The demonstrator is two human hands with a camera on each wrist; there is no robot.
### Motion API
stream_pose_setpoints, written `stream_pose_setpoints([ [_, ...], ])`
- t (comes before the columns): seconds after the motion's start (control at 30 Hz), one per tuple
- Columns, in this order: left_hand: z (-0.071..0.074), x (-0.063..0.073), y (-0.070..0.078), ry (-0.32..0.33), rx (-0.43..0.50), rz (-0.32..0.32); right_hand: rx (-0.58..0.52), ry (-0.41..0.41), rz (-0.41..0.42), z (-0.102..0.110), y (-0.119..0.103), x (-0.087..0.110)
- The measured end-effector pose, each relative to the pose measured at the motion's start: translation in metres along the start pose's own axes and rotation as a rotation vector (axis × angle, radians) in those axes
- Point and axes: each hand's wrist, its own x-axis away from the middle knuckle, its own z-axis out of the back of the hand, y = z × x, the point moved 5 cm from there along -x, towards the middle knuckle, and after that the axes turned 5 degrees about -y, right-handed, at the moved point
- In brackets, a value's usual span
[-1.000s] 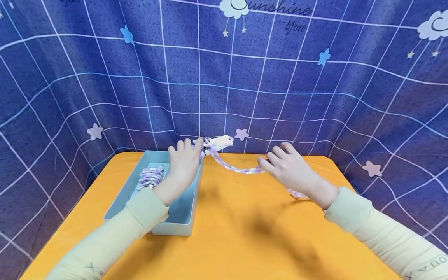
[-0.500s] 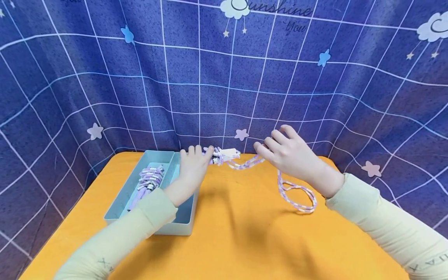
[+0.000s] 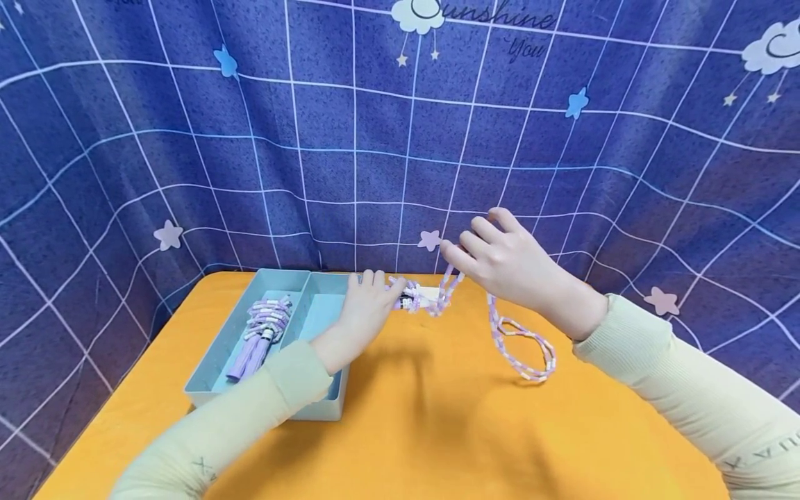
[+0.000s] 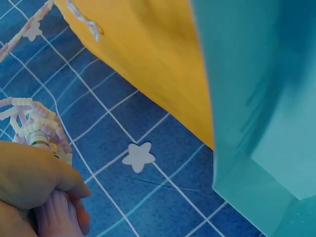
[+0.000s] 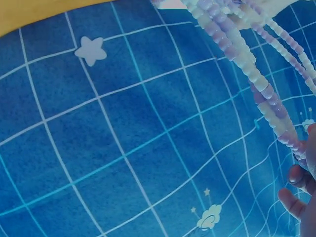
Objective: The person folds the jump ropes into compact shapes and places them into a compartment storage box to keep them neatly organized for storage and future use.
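Observation:
My left hand [image 3: 362,316] grips the purple handles [image 4: 57,217] of a jump rope near the right side of the box. White and purple beaded cord [image 5: 247,64] is bunched beyond the handles, beside a white tag [image 3: 432,294]. Farther right and higher, my right hand [image 3: 503,260] pinches a doubled length of this cord, its fingertips at the right edge of the right wrist view. A loop of beaded cord [image 3: 498,335] hangs under the right hand, its low end close over the table. Both handles are largely hidden by the left hand in the head view.
A blue-grey box [image 3: 321,411] with a divider stands on the orange-covered table [image 3: 400,444], at left. Its left compartment holds another jump rope [image 3: 269,318], wound up with its purple handles together. A blue gridded curtain [image 3: 387,180] hangs behind and on both sides.
The left hand has moved right and slightly down with the handles, away from over the box. The right hand has risen a little, and the cord between the hands is shorter; a loop now hangs visibly.

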Motion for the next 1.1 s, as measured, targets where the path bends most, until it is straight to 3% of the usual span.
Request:
stream_pose_setpoints([
  [0.13,0.004,-0.005,0.01,0.027,-0.003,-0.029,0.008,0.019,0.014,0.002,-0.003,-0.008],
  [0.3,0.009,-0.008,0.024,0.007,-0.055,-0.094,0.0,0.023,0.016,0.005,-0.002,-0.015],
  [0.6,0.012,0.001,0.05,-0.061,-0.06,-0.328,-0.007,-0.024,-0.032,-0.006,0.022,-0.012],
  [0.7,0.016,0.005,0.058,-0.023,-0.059,-0.425,0.007,-0.046,-0.029,-0.013,0.027,-0.009],
  [0.9,0.029,0.012,0.072,0.12,-0.028,-0.574,-0.005,-0.093,-0.024,-0.025,0.032,-0.002],
  [1.1,0.04,0.016,0.079,0.149,0.014,-0.658,-0.027,-0.158,-0.043,-0.04,0.036,0.009],
])
